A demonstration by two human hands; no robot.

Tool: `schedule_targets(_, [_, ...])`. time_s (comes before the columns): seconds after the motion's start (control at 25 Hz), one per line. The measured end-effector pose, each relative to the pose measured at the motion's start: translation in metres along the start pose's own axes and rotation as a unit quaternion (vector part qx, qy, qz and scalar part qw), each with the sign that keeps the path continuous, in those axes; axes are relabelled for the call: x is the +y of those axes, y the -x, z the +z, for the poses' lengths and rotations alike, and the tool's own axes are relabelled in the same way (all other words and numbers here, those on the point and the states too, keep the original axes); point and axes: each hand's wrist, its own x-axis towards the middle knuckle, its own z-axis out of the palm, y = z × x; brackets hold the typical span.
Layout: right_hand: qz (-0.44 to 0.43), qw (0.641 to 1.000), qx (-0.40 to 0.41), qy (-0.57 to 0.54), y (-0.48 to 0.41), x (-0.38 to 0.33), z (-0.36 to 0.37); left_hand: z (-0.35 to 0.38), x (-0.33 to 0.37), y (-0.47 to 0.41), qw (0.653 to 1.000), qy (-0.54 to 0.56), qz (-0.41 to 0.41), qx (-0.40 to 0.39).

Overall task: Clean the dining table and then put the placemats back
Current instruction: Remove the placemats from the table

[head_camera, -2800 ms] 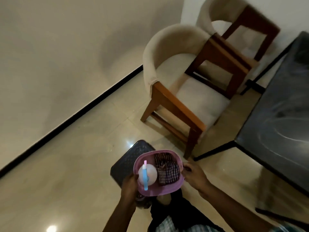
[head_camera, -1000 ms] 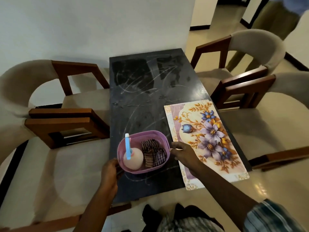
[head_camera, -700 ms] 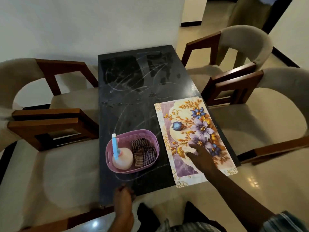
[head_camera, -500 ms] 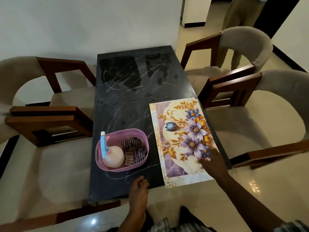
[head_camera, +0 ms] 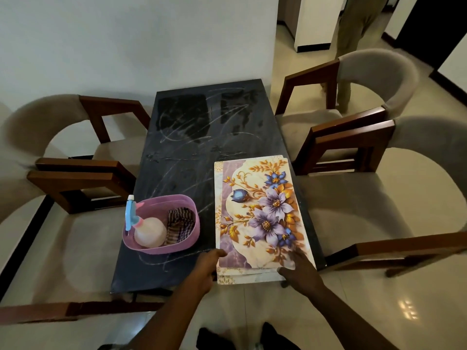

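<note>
A stack of floral placemats (head_camera: 260,213) lies on the near right part of the dark, smeared dining table (head_camera: 177,152), slightly over its near edge. My left hand (head_camera: 206,265) is at the stack's near left corner, thumb on top, pinching the edge. My right hand (head_camera: 299,267) rests on the near right corner with its fingers spread on the top mat; it is blurred. A pink basket (head_camera: 188,245) stands left of the mats, holding a spray bottle (head_camera: 149,232) and a folded checked cloth (head_camera: 180,227).
Upholstered wooden armchairs flank the table, two on the left (head_camera: 83,183) and two on the right (head_camera: 353,137). A wall closes the far end. A person's legs (head_camera: 351,34) stand in the doorway at the back right.
I set the basket down on the table and let go of it. My right hand slid down to the mats' near right corner, and my left hand came up to their near left corner.
</note>
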Motion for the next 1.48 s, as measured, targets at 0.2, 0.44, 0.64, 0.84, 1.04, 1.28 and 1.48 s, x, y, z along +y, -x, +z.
schedule_targets(0.2, [0.002, 1.000, 0.013, 0.021, -0.004, 0.007, -0.008, 0.021, 0.001, -0.007, 0.997, -0.050, 0.044, 0.040])
schedule_targets(0.44, [0.016, 1.000, -0.002, -0.005, -0.023, 0.013, -0.017, 0.034, -0.023, -0.045, 0.989, -0.092, 0.074, 0.094])
schedule_targets(0.64, [0.017, 1.000, -0.010, -0.019, -0.023, 0.023, -0.016, 0.026, 0.006, 0.001, 0.992, -0.076, 0.064, 0.081])
schedule_targets(0.84, [-0.021, 0.999, -0.001, 0.039, -0.013, 0.028, -0.009, 0.029, 0.010, -0.007, 0.995, -0.054, 0.027, 0.078])
schedule_targets(1.04, [-0.046, 0.995, -0.001, 0.089, -0.007, 0.026, -0.004, 0.031, 0.011, -0.008, 0.992, -0.080, 0.032, 0.093])
schedule_targets(1.28, [-0.046, 0.994, 0.008, 0.095, -0.008, 0.027, -0.011, 0.020, 0.008, -0.046, 0.999, 0.024, 0.008, 0.039])
schedule_targets(1.48, [-0.029, 0.997, 0.023, 0.071, -0.008, 0.026, -0.022, 0.024, -0.001, -0.069, 0.998, 0.044, -0.026, 0.024])
